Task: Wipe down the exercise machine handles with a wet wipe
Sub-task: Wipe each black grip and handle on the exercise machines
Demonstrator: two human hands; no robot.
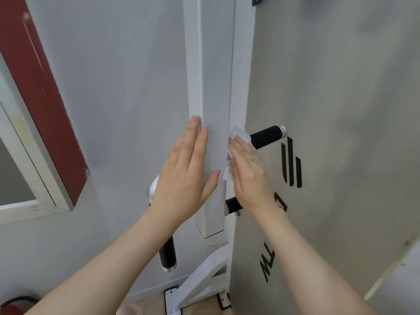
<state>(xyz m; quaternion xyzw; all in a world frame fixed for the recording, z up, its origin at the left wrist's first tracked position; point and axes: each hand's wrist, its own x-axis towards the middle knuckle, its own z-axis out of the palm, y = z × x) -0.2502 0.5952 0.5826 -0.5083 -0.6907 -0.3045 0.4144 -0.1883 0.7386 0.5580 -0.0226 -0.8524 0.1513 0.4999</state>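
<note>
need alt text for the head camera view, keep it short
A person's right hand presses a wet wipe against a white upright post of an exercise machine, while the left hand lies flat on the post's other side. Black handles project nearby.

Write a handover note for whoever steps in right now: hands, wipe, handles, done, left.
Left hand: open, flat against the white post, holding nothing.
Right hand: pressing the wet wipe onto the post's right side.
Handles: upper right black handle beside the wipe, lower left black handle untouched now; a third grip is mostly hidden behind the right wrist.
Done: cannot tell which handles were wiped.
Left: probably wipe every black grip.
</note>
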